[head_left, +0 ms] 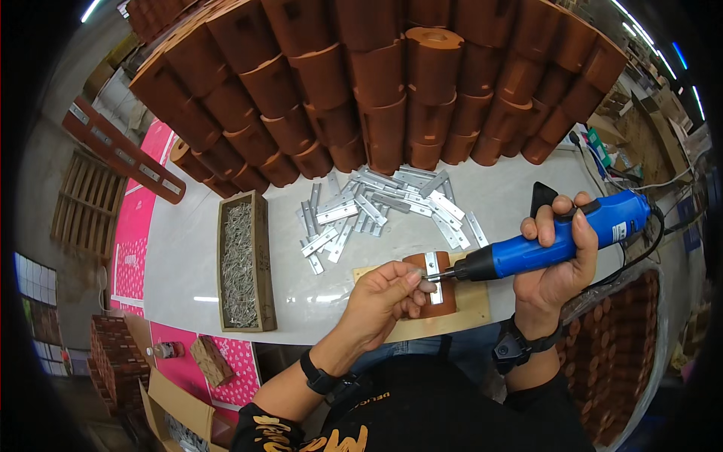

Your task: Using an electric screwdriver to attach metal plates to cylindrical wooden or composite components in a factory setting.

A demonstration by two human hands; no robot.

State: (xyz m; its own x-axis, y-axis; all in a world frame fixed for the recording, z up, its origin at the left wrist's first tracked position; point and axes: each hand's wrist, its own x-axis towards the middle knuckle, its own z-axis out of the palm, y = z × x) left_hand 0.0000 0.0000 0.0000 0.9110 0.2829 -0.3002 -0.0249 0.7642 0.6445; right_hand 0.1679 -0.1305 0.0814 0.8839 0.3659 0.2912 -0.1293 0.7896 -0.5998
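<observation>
My right hand [548, 286] grips a blue electric screwdriver [523, 256], held level with its black nose pointing left. Its bit reaches over a reddish-brown rounded block [447, 304] on a pale wooden board [476, 303]. Along the top of that block lies a silver metal strip [431, 262] with holes. Beside the bit's tip, my left hand [376, 300] is closed in a pinch above the strip; what the fingertips hold, if anything, is hidden. Farther back, loose metal strips [376, 203] lie heaped on the white table [181, 256].
A wooden box [260, 264] of small metal screws or nails stands at the left. Stacked reddish-brown cylindrical pieces [380, 90] wall off the back. A long brown piece with metal strips [124, 154] lies far left. Cables [659, 233] run at the right. An open carton [177, 403] sits lower left.
</observation>
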